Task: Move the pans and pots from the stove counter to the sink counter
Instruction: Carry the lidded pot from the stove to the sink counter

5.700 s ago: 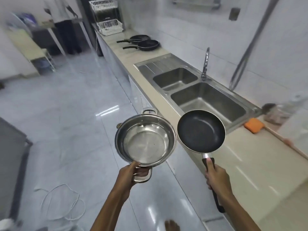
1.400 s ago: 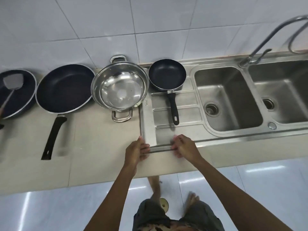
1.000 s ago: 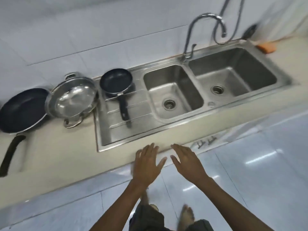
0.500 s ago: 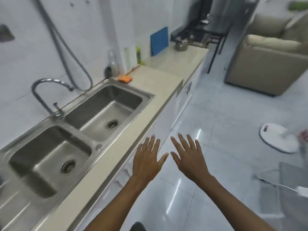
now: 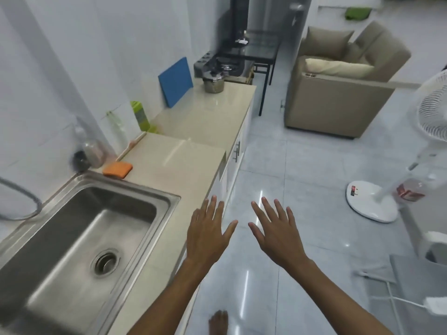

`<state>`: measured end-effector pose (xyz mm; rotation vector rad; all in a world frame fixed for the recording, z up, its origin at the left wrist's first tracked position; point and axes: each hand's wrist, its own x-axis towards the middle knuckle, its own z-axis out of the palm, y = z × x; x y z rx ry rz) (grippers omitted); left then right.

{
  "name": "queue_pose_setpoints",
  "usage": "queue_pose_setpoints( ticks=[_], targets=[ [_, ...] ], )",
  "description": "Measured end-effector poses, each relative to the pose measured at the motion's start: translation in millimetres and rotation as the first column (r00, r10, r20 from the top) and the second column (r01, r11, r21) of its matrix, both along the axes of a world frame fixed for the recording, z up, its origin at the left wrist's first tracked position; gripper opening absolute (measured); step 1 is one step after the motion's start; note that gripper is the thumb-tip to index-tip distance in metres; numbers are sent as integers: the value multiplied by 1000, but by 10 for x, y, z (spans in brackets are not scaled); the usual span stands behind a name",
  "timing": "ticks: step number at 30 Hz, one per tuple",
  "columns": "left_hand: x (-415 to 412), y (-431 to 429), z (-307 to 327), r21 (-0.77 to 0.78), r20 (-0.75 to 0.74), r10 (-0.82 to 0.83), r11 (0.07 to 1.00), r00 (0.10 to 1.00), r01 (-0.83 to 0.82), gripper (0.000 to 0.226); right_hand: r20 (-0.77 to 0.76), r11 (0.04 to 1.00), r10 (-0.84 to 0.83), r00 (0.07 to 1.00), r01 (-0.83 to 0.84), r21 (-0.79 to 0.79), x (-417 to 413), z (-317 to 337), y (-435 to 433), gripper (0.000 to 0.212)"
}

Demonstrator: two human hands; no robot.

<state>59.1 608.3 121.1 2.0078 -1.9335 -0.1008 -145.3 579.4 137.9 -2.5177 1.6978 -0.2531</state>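
A lidded steel pot (image 5: pixel 213 83) stands at the far end of the beige counter (image 5: pixel 193 151), beside the black gas stove (image 5: pixel 222 65). My left hand (image 5: pixel 205 232) and my right hand (image 5: pixel 278 230) are held out flat over the floor by the counter's front edge, fingers spread, nothing in them. The pot is far ahead of both hands. The steel sink basin (image 5: pixel 79 238) fills the lower left. The pans set down earlier are out of view.
A blue cutting board (image 5: pixel 176 81) leans on the wall near the pot. An orange sponge (image 5: pixel 117 169), bottles and a green container (image 5: pixel 139 116) sit along the wall. A beige armchair (image 5: pixel 338 85) and a white standing fan (image 5: pixel 377 204) are on the floor to the right.
The view has kept turning right, away from the pans by the sink, toward the stove end of the counter. Both hands stay open and empty.
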Motion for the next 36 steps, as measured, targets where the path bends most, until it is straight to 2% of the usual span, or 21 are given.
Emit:
queue_pose_setpoints(
  ticks=[3, 9, 16, 17, 18, 20, 23, 26, 28, 36],
  targets=[
    [37, -711, 8, 6, 17, -46, 999, 999, 46, 73, -37, 1000, -9, 999, 8, -30, 63, -3, -663, 64],
    [-63, -2114, -64, 56, 59, -173, 984, 983, 169, 74, -47, 998, -62, 997, 63, 10, -12, -72, -1912, 63],
    [-355, -3889, -245, 75, 71, -206, 977, 976, 201, 74, -48, 996, -84, 995, 84, -2, -263, -263, -3627, 62],
    [-421, -4260, -277, 111, 73, -203, 975, 976, 194, 74, -56, 994, -96, 994, 99, 52, -325, -289, -3999, 63],
    [-469, -4555, -311, 134, 67, -187, 975, 980, 177, 74, -43, 988, -118, 992, 121, 91, -360, -298, -4289, 62],
    [-447, -4734, -274, 121, 80, -185, 977, 980, 175, 75, -59, 996, -70, 996, 73, 43, -320, -291, -4500, 61],
    [-526, -5768, -169, 57, 70, -144, 988, 987, 141, 78, -88, 999, -8, 996, 12, 48, -414, -199, -5613, 62],
    [-459, -6655, -39, 90, 35, -64, 994, 997, 61, 77, -116, 997, 76, 990, -72, 37, -345, -64, -6699, 62],
    [-364, -7104, -43, 35, 38, -12, 999, 999, 11, 74, -118, 994, 112, 987, -110, 18, -258, -50, -7254, 61],
    [178, -9036, -274, 36, 67, 145, 988, 987, -148, 71, -130, 980, 201, 971, -199, 24, 409, -101, -9431, 63]
  ],
)
